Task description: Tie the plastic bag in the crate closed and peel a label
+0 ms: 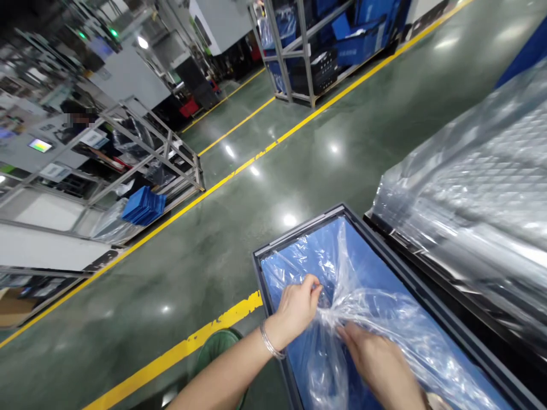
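A dark grey crate [299, 234] stands at the bottom right, lined with blue and holding a clear plastic bag [367, 310]. My left hand [297, 309], with a thin bracelet on the wrist, pinches a gathered fold of the bag near the crate's left wall. My right hand [380, 361] lies just to the right of it, fingers closed on the same bunched plastic. The bag's film spreads crumpled over the blue lining.
A plastic-wrapped stack of grey trays [474, 188] rises right of the crate. Yellow floor lines [239, 168] cross the green floor. Metal racks [149, 165] with blue parts [143, 206] stand left; shelving with blue bins [325, 51] stands at the back.
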`<action>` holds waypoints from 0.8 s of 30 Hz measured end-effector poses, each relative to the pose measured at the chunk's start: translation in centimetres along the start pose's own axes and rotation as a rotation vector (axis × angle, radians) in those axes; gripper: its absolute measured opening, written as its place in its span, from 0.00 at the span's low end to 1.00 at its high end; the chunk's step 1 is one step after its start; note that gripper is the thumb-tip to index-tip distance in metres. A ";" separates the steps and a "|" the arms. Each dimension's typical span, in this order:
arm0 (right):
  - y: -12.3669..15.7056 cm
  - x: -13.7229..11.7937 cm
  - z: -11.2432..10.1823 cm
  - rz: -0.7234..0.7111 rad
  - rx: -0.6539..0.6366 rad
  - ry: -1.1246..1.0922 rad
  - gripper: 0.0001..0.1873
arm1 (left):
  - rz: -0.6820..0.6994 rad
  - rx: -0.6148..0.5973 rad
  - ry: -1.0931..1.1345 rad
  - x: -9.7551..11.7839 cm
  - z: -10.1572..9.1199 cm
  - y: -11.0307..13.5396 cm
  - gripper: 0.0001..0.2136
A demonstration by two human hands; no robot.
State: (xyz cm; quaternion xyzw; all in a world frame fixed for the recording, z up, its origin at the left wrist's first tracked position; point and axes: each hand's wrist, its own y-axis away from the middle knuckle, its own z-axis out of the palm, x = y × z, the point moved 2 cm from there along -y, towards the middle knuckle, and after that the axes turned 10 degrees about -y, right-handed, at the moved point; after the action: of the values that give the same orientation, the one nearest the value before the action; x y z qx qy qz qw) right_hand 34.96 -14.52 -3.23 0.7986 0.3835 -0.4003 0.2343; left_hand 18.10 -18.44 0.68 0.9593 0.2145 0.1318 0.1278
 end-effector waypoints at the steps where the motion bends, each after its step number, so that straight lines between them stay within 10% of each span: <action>1: 0.8 0.7 0.2 -0.056 0.034 0.141 0.25 | 0.038 0.019 -0.157 -0.1 0.3 -0.3 0.11; 7: 5.8 3.6 0.9 -0.180 -0.034 0.397 0.20 | 0.116 0.026 -0.464 0.4 4.4 -2.3 0.10; 16: -1.1 -1.9 -1.4 -0.011 -0.085 -0.504 0.18 | 0.029 0.255 -0.064 0.0 0.2 1.0 0.07; 24: -1.8 -4.8 3.6 -0.106 -0.067 0.090 0.12 | 0.428 0.205 0.318 0.4 -2.4 6.2 0.10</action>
State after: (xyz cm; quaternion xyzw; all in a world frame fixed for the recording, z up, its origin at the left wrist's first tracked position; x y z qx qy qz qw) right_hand 30.02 -17.89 -1.49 0.7860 0.4488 -0.3627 0.2220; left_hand 20.10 -23.21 4.84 0.9580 0.0369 0.2822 -0.0359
